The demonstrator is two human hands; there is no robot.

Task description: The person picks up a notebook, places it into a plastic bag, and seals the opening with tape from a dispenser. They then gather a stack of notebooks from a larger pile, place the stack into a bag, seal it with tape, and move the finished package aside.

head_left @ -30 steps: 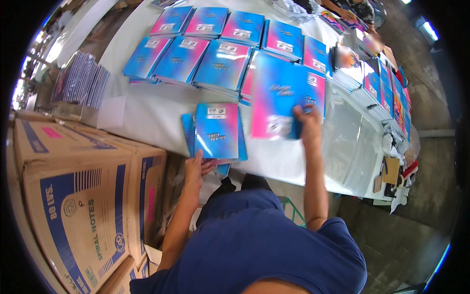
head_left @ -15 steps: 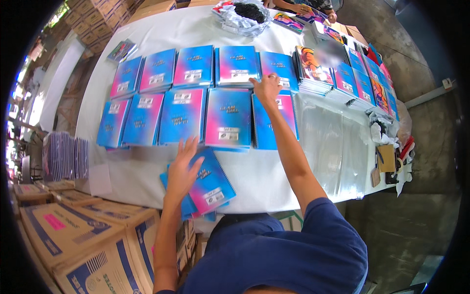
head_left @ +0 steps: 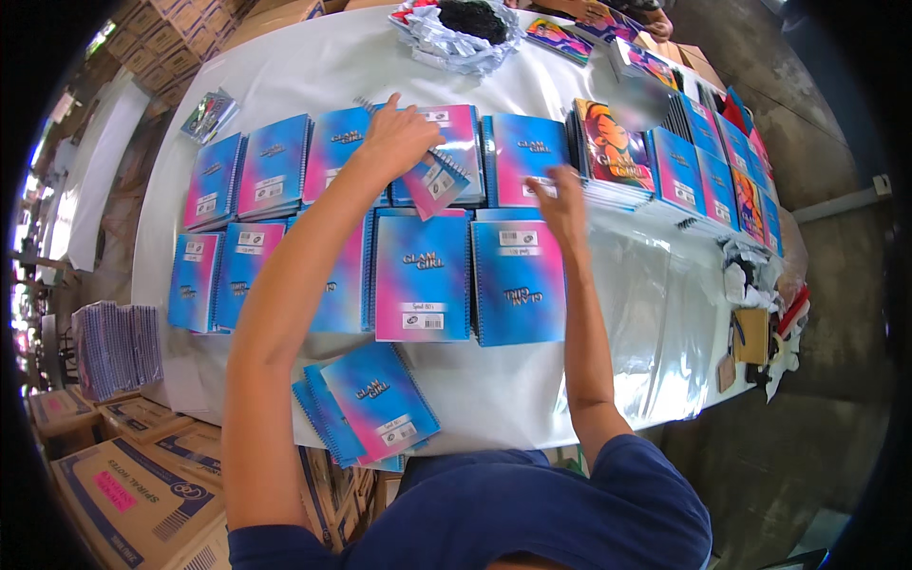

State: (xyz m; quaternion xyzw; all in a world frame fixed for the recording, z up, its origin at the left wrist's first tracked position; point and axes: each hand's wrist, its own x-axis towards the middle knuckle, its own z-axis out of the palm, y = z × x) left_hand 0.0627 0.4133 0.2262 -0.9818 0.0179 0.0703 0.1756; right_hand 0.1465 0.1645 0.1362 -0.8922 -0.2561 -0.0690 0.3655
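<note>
Two rows of stacked blue-and-pink spiral notebooks stand on the white-covered table. Reaching across to the far row, my left hand (head_left: 404, 138) grips a tilted spiral notebook (head_left: 439, 187) over the fourth stack (head_left: 465, 133). My palm and fingers cover much of that notebook. My right hand (head_left: 564, 204) hovers at the right edge of the far row's last stack (head_left: 524, 152), thumb and fingers apart, slightly blurred, with nothing in it. Closer to me are near-row stacks (head_left: 423, 271) and a few loose, fanned notebooks (head_left: 375, 394) by the table's front edge.
More notebook stacks (head_left: 679, 171) fill the right side, one with an orange-figured cover (head_left: 613, 142). A plastic-wrapped bundle (head_left: 461, 43) sits at the back. Cartons (head_left: 142, 494) stand at lower left beside a notebook pile (head_left: 116, 350). Another person's hand (head_left: 657, 24) shows at the far edge.
My left hand has moved from the loose notebooks to the far row and now holds a notebook. My right hand has drawn right and nearer. The fourth far stack's top cover now faces the other way.
</note>
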